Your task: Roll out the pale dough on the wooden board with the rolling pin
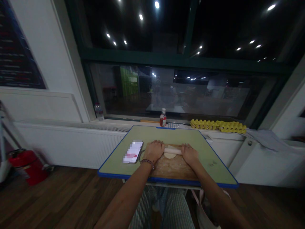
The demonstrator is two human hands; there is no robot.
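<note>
Left hand (155, 151) and right hand (190, 154) rest palm-down over opposite ends of the rolling pin (173, 150); whether the fingers wrap it cannot be told. Rolling pin location: lower centre of the frame, between the hands, long axis left to right, neither hand clearly nearer. Dough (169, 156) shows along its lower edge, on the wooden board (175, 168). Both pin ends are hidden.

Table (152, 133), one: top finished in pale green, bordered in blue; dark marks (212, 164) borne on the right-hand part. Directly on it are carried two items. Phone (133, 153), one: laid face up at the left, screen lit, its display partly blurred. Wooden board (175, 168), one: placed at the middle of the near edge, brown, whitish in patches, partly hidden.
</note>
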